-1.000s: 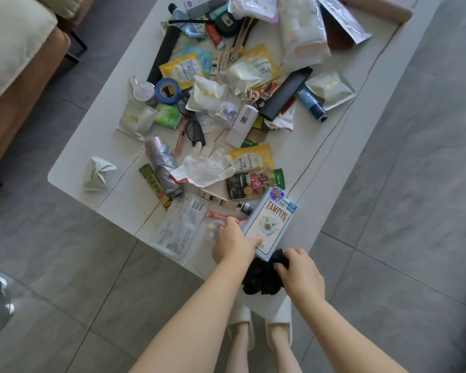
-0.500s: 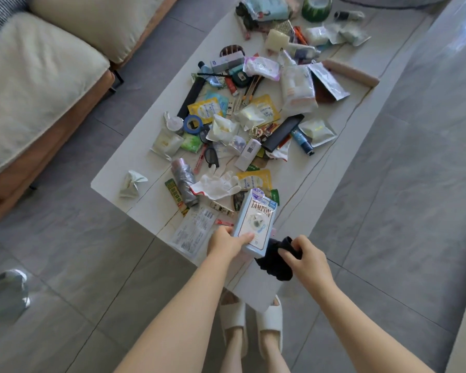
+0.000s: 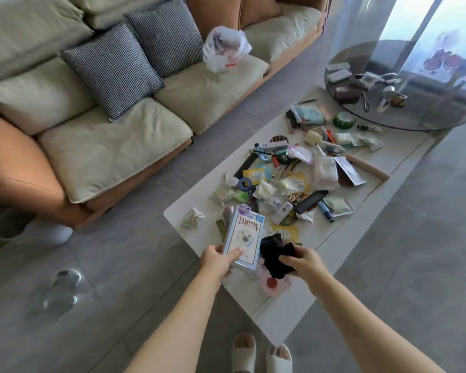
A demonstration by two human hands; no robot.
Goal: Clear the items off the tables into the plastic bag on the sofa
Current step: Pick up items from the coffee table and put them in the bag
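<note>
Head view, one camera only. Left hand (image 3: 218, 258): grip clamped on the lower end of a pale box (image 3: 244, 236) printed TAMPON, thumb across its face, box raised off the surface. Right hand (image 3: 306, 262): grip clamped on a bundle of black cloth (image 3: 273, 255), likewise raised, just beside the box. White desk (image 3: 288, 316): carried a dense scatter of small goods, among them a roll of blue tape (image 3: 244, 183), a black flat case (image 3: 310, 201), a crumpled white wrapper (image 3: 193, 218) near its left edge and a wooden rolling pin (image 3: 366, 167) at the far side. Round glass desk (image 3: 420, 122): beyond the white one, bearing further small items, too blurred to list. Plastic bag (image 3: 226, 48): white, standing open-mouthed on a cushion of the sofa (image 3: 113, 154), well apart from both hands across a strip of grey floor. Change noted: half a second earlier both items hung low over the near desk edge and the bag was out of frame; the view had since swung toward the sofa and both items sat higher. Judgement: pickup complete, carrying to the bag beginning; most of the clearing remained undone.
</note>
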